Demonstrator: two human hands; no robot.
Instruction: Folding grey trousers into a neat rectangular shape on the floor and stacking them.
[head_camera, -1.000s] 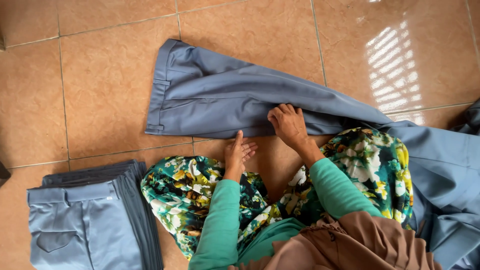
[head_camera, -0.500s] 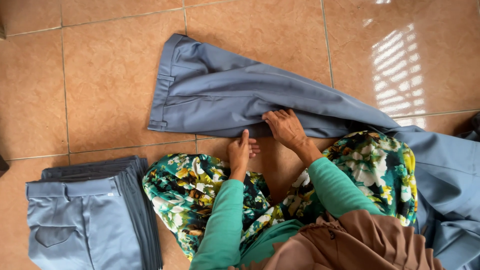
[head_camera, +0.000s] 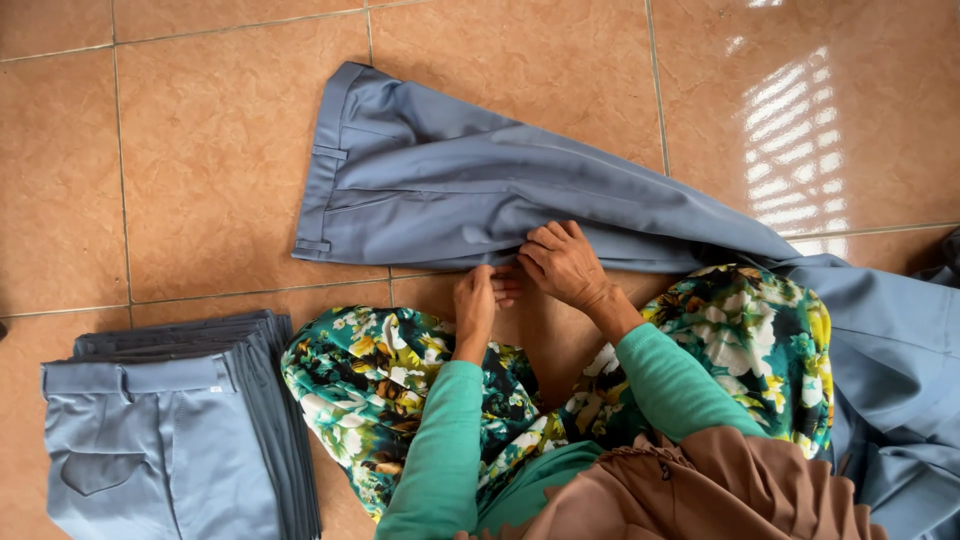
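head view: trousers (head_camera: 450, 195) flat on floor (head_camera: 200, 150), 12 o'clock of knees. right hand (head_camera: 562, 262) pinches near edge; left hand (head_camera: 478, 300) beside, fingers flat. smooth crease before folding. folded stack (head_camera: 170, 430) at 8 o'clock.

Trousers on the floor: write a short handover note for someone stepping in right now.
Left hand: flat on the near edge of the spread grey trousers, thumb side up, gripping nothing visibly.
Right hand: fingers curled on the same edge, pinching the cloth.
Trousers: laid flat on the tiled floor, waistband to the left, legs trailing right past the knee.
Done: a stack of folded trousers sits at lower left.
Left: this pair is not yet folded.
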